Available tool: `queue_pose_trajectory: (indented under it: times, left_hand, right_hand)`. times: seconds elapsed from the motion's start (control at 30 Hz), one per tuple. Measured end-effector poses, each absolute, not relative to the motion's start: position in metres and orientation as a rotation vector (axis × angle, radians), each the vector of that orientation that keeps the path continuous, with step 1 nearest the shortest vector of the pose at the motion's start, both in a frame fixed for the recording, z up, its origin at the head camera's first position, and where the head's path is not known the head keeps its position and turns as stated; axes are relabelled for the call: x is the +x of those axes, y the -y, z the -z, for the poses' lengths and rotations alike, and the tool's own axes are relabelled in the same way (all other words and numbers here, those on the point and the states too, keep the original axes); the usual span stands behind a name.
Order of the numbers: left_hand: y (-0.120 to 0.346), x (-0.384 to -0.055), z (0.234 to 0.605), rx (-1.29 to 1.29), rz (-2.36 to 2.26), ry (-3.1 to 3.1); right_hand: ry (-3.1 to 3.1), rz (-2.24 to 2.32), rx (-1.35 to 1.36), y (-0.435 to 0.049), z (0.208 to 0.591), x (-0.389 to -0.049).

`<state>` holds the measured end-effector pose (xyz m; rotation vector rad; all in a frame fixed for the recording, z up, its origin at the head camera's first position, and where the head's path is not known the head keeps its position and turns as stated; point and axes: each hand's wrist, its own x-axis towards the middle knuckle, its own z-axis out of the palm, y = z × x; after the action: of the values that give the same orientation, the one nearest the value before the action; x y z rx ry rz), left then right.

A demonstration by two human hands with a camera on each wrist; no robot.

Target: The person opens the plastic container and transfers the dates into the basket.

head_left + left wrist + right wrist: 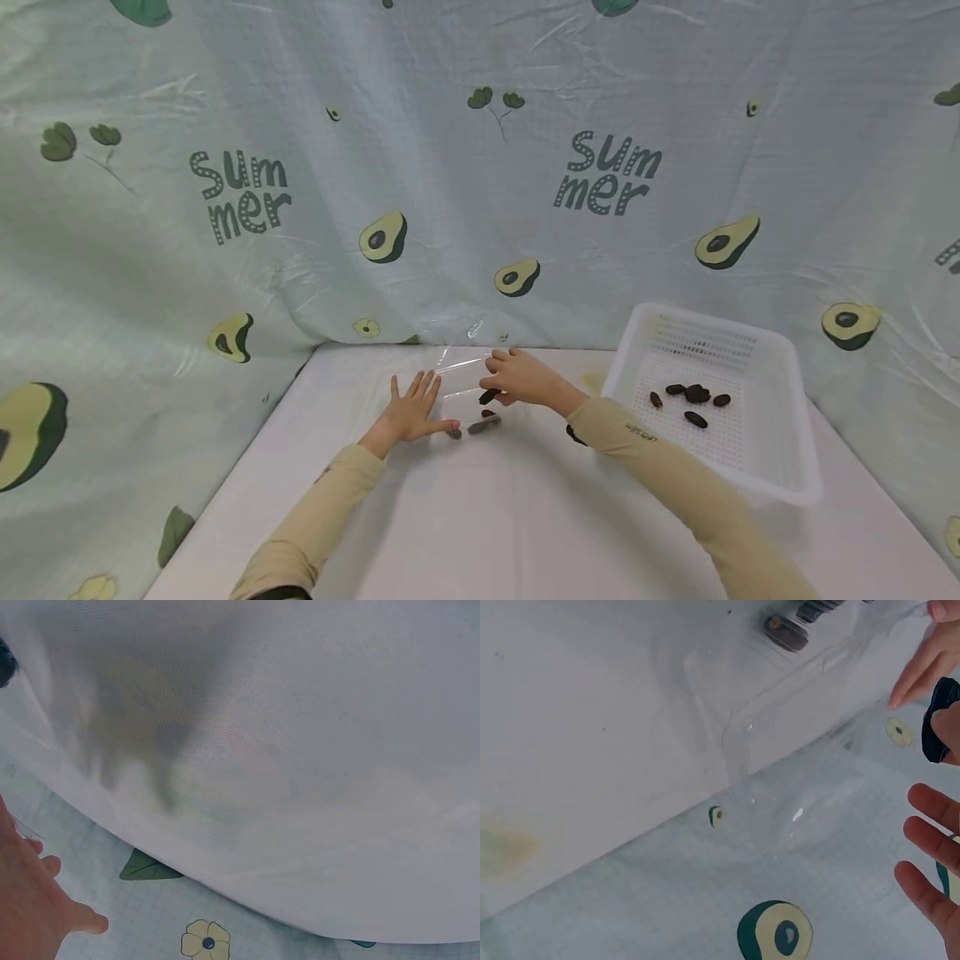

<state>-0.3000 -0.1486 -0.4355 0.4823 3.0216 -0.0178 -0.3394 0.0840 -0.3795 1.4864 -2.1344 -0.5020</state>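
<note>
A dark, oval, date-like piece (937, 727) is pinched between the thumb and fingers of my right hand (531, 382); its other fingers spread apart in the right wrist view. That hand hovers over a clear plastic bag (461, 383) lying near the back of the table. Several more dark pieces (786, 633) show through the clear plastic, at its near end. My left hand (408, 415) lies with fingers spread at the bag's left side, thumb tip by the dark pieces. In the left wrist view only part of the left hand (34, 900) appears.
On the right stands a white perforated plastic basket (783, 417) with several dark oval pieces (696, 419) on its bottom. A curtain (427, 150) printed with avocados hangs behind the white table (480, 533) and down both sides.
</note>
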Motion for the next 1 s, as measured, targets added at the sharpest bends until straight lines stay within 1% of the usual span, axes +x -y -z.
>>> queue_pose_trajectory:
  times: [0.47, 0.8, 1.0]
  left_hand:
    - [0.15, -0.3, 0.439, 0.526, -0.014, -3.019]
    - [0.149, -0.298, 0.439, 0.518, -0.045, -3.032]
    - [0.149, -0.299, 0.439, 0.514, -0.035, -3.022]
  right_hand:
    - [2.122, 0.343, 1.439, -0.151, 0.346, -0.314]
    - [2.111, 0.186, 1.356, -0.207, 0.342, -0.306]
    - [2.124, 0.183, 1.333, -0.245, 0.34, -0.302]
